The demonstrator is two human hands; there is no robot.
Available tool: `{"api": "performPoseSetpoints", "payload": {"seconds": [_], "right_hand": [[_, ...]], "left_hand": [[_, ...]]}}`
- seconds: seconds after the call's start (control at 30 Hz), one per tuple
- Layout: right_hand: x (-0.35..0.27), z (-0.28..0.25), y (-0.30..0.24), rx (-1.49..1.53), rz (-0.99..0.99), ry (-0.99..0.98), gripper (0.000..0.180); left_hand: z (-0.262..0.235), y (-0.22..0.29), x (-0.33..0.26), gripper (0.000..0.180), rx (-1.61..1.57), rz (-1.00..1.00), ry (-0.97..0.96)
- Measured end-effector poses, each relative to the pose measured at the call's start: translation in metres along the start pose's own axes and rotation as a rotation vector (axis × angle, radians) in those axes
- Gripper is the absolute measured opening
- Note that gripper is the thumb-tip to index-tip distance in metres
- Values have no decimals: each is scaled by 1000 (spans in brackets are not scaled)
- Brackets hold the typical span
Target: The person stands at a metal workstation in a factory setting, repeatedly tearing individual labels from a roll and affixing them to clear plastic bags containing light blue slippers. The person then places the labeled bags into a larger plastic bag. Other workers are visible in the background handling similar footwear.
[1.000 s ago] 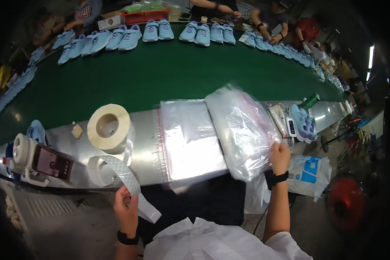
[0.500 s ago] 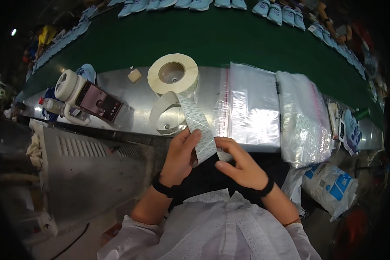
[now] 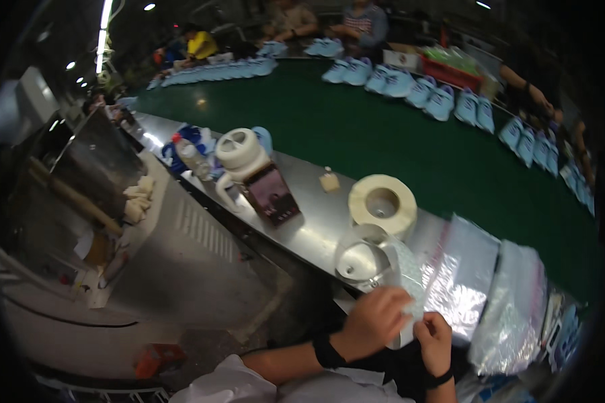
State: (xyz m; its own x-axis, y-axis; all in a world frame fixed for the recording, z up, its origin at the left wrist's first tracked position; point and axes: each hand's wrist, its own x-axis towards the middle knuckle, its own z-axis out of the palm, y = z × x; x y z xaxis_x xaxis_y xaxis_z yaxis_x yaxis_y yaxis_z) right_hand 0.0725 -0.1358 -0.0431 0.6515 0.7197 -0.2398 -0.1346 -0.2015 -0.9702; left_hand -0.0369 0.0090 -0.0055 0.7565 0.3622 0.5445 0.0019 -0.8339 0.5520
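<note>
A strip of printed labels (image 3: 409, 267) runs down from a cream label roll (image 3: 363, 201) that stands on the metal bench. My left hand (image 3: 373, 324), blurred by motion, is over the strip's left side with its fingers bunched together. Whatever they may pinch does not show. On the strip's lower right edge, my right hand (image 3: 435, 344) is closed, thumb and curled fingers gripping it. Loops of clear backing (image 3: 346, 258) curl beside the roll. Just right of my hands lies a stack of clear plastic bags (image 3: 465, 275).
A second pile of bags (image 3: 511, 309) lies farther right. Left along the bench (image 3: 309, 235) stand a phone (image 3: 273, 196), a white jug (image 3: 240, 151) and a bottle (image 3: 193, 160). Light-blue shoes (image 3: 390, 80) line the green belt's (image 3: 302, 114) far side, where people sit.
The view has swung left and up, so the bench now slants across it. My left hand has shifted over the front of the strip; my right hand has closed at its edge.
</note>
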Motion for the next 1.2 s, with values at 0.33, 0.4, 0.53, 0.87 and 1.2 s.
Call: {"api": "performPoseSetpoints", "payload": {"seconds": [0.33, 0.4, 0.53, 0.87, 1.2], "right_hand": [[3, 28, -29, -157, -196, -122, 11], [4, 34, -35, -231, -282, -103, 12], [1, 43, -43, -241, -312, -79, 12], [7, 31, -41, -124, -151, -98, 7], [1, 14, -19, 2, -90, -50, 7]], "left_hand": [[3, -1, -29, 20, -410, -442, -140], [1, -2, -27, 16, -483, -465, -99], [5, -13, -28, 12, -599, -463, -40], [-6, -31, -43, 13, -1107, -849, 52], [-20, -28, -45, 43, -1623, -703, -121]]}}
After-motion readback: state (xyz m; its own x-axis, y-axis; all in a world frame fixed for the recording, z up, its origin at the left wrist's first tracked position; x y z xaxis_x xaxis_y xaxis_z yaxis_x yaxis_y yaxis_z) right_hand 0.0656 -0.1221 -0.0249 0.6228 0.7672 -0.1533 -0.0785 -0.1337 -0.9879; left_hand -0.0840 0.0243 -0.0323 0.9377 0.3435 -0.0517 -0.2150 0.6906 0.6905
